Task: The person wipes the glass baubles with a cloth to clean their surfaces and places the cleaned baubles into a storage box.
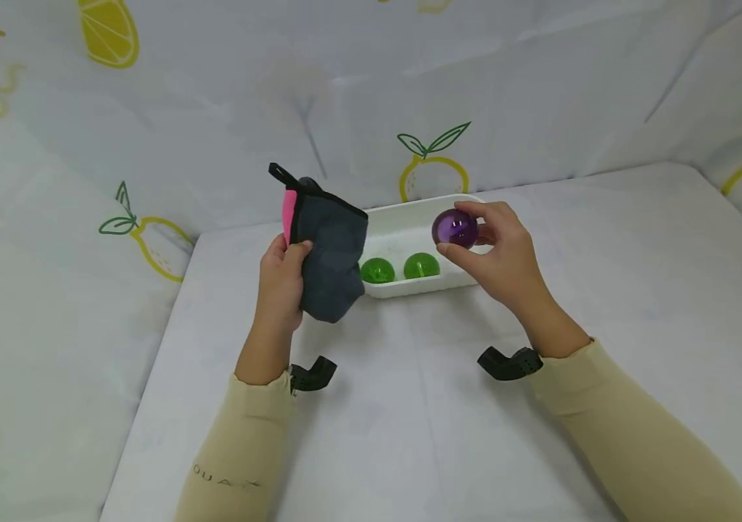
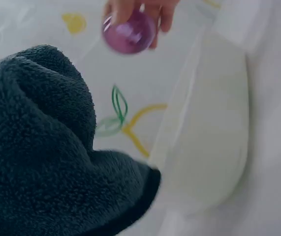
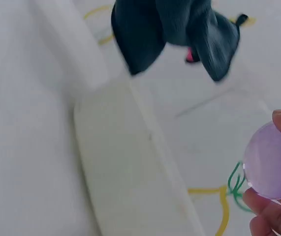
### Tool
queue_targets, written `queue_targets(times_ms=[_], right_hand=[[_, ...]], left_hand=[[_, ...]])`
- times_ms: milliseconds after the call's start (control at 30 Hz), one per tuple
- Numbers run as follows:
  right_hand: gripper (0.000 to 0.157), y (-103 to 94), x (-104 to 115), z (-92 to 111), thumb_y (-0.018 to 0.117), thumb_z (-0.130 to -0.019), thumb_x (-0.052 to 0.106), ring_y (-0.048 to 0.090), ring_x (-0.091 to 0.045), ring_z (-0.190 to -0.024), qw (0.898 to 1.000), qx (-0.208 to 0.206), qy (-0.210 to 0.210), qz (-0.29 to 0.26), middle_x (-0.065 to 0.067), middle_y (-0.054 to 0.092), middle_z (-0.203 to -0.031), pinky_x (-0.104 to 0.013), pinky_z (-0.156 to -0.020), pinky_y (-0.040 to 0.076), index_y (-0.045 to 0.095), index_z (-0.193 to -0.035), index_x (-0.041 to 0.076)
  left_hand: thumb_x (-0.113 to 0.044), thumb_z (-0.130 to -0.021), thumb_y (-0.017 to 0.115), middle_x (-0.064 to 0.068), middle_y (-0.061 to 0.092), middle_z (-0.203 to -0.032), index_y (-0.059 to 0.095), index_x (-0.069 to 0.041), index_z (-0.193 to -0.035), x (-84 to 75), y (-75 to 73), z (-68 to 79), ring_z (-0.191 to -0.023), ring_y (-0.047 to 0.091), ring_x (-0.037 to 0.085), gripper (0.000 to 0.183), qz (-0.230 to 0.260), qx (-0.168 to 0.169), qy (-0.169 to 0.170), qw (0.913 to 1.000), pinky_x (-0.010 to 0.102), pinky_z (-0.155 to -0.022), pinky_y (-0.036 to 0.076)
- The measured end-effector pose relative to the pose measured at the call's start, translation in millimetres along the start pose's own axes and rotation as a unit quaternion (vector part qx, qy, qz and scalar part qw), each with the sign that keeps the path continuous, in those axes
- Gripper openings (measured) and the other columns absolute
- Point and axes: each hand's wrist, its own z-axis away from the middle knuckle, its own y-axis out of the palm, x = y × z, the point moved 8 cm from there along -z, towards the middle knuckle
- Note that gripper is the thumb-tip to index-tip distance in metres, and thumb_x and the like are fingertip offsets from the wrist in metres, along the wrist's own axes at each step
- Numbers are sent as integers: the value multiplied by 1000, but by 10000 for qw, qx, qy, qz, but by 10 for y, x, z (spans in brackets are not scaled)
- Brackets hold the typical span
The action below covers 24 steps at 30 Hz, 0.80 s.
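My left hand (image 1: 282, 279) grips a folded dark blue-grey cloth (image 1: 331, 250) with black edging, a hanging loop and a pink patch at its side. The cloth's fuzzy surface fills much of the left wrist view. Between thumb and fingers, my right hand (image 1: 504, 254) pinches a clear purple ball (image 1: 455, 229), held above the right end of a white tray (image 1: 410, 288). Inside the tray lie two clear green balls, one green ball (image 1: 378, 270) beside the cloth and another green ball (image 1: 421, 266) near the middle. The cloth hides the tray's left end.
A white covering (image 1: 371, 435) lies over the table, and behind the tray rises a white backdrop (image 1: 214, 109) printed with lemons. Black wrist cameras stick out inward from both sleeves, a left camera (image 1: 314, 374) and a right camera (image 1: 510, 363).
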Motion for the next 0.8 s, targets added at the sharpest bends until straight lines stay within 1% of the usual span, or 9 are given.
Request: queue_targets(times_ms=[67,133,200,333,433,533,633,700,800], right_hand=[[52,-4,-105,-20,78,-84,17,59,-18,-94,9983,98,-25,567,-11,59,-117,-25,-83,51,61,-133,12],[48,3,-206,-30,74,-87,22,59,-25,-96,9949,243,-3,974,-13,60,-114,-35,-79,51,63,-132,14],[44,25,-297,-28,70,-89,26,60,-30,-96,9903,435,39,1323,-14,61,-112,-43,-77,51,64,-131,15],[39,76,-422,-5,66,-90,28,63,-34,-86,9759,707,-58,2064,-14,63,-108,-50,-76,50,67,-128,16],[38,114,-469,13,66,-89,29,63,-36,-86,9632,872,-139,2539,-15,65,-107,-53,-78,44,69,-126,17],[40,156,-509,19,66,-88,33,61,-37,-96,9532,1098,-47,2818,-16,67,-108,-54,-78,38,69,-125,20],[40,188,-540,10,65,-87,35,59,-39,-101,9477,1264,70,2931,-17,68,-111,-55,-79,35,69,-125,21],[40,195,-559,0,65,-87,34,58,-39,-103,9479,1285,162,2912,-17,68,-112,-56,-81,35,70,-124,20],[38,204,-575,-25,63,-87,30,56,-41,-103,9499,1284,215,2841,-17,67,-114,-59,-84,36,70,-123,19]], left_hand=[[-22,-99,48,3,57,-102,54,-11,-119,79,-153,-78,-89,59,15,24,-13,-194,-172,9997,25,-73,52],[-24,-99,46,4,54,-109,52,-8,-120,177,-284,-149,-96,55,16,27,40,-361,-384,9986,26,-78,50],[-25,-100,45,4,51,-121,51,-7,-128,304,-387,-209,-107,52,16,34,100,-440,-696,9966,27,-88,48],[-29,-101,44,2,38,-150,35,-9,-150,579,-505,-304,-133,40,15,54,157,-391,-1381,9895,29,-110,38],[-32,-101,46,1,33,-156,33,-10,-153,721,-569,-357,-139,36,15,58,10,-410,-1589,9864,32,-115,33],[-33,-102,47,5,40,-153,43,-7,-147,780,-635,-404,-136,40,18,53,-481,-516,-1458,9868,35,-113,36],[-34,-102,48,9,47,-147,48,-5,-143,804,-687,-434,-132,45,20,50,-1228,-587,-1270,9825,38,-111,38],[-34,-101,49,12,52,-142,48,-4,-143,802,-708,-452,-129,49,23,51,-1752,-608,-1065,9769,40,-109,41],[-34,-100,51,17,57,-133,46,-5,-145,763,-735,-470,-121,54,28,53,-2583,-694,-654,9613,44,-104,44]])
